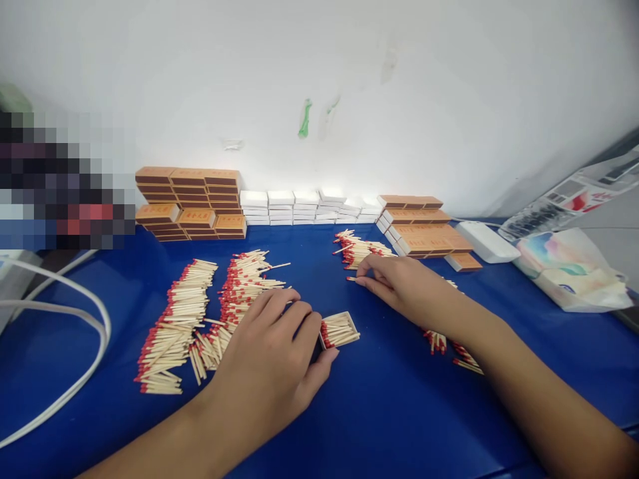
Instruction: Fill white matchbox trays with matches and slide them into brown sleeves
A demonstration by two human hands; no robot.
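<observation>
Left hand (277,352): back uppermost, fingers bent and arched at the left end of a small open tray (354,322), thumb at its near edge. The gap between thumb and forefinger was narrow; I could not tell whether they gripped the tray or only rested against it. Tray lay on the blue tabletop (379,399) between the 2 hands, loaded with matches, red heads toward the left hand.

Right hand (397,279): reached farther out, thumb and forefinger brought together on 1 match (351,279), its red head poking out leftward. Just beyond the fingers, a loose heap of matches (359,253).

Left of the left hand, 2 long rows: an outer row (172,326), fairly neat, and an inner row (244,286), more jumbled. More loose sticks (436,342) showed beside the right forearm.

Along the white wall (324,53): orange matchboxes (192,206) stacked at left, white trays (292,207) in the middle, further orange boxes (424,233) at right. Beyond those, a tissue pack (574,269).
</observation>
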